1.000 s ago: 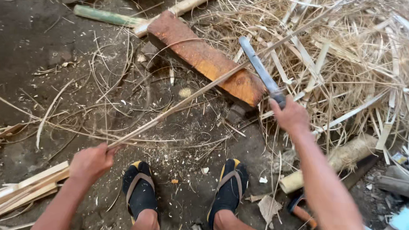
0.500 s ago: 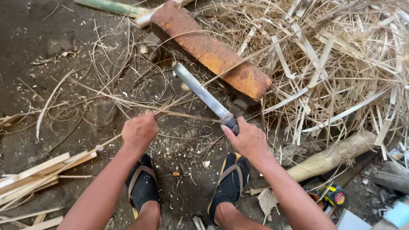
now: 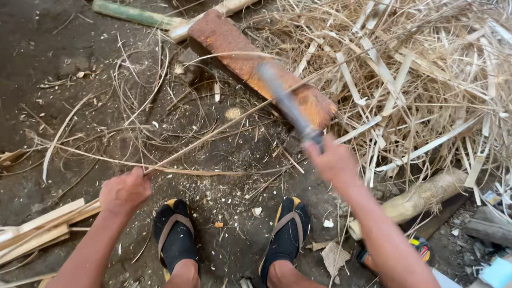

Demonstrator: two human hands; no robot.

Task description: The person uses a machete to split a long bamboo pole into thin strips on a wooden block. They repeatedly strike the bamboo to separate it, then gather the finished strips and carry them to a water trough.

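Note:
My left hand [image 3: 124, 191] grips the near end of a long thin bamboo strip [image 3: 222, 130] that runs up and right over a reddish wooden block [image 3: 237, 51]. In my right hand [image 3: 333, 160] I hold a long-bladed knife [image 3: 284, 102] by its handle, the blade blurred and pointing up-left above the strip and the block. My two feet in black sandals [image 3: 174, 238] stand on the dirt below, between my arms.
A big heap of dry bamboo shavings and strips [image 3: 431, 77] fills the right. A green bamboo stick [image 3: 132, 13] lies at the top, split slats [image 3: 27, 232] at the lower left, a pale log [image 3: 420, 197] at the right.
My left hand has moved left and down along the strip, away from the right. The knife hand swung right and up, the blade now blurred over the block.

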